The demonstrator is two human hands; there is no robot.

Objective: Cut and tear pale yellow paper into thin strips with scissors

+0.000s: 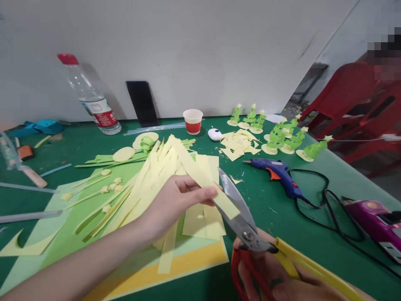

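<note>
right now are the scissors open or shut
Open: the scissors have their blades spread apart beyond the pivot, and the paper strip's end overlaps the lower blade.

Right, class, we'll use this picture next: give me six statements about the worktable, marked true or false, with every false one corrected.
1. The left hand holds a pale yellow paper strip. True.
2. The scissors are in the left hand. False: the right hand holds the scissors.
3. The glue gun has an orange trigger. True.
4. The plastic bottle has a green cap. False: the plastic bottle has a red cap.
5. The paper cup lies on its side. False: the paper cup stands upright.
6. In this view, the smartphone is left of the paper cup. True.
</note>
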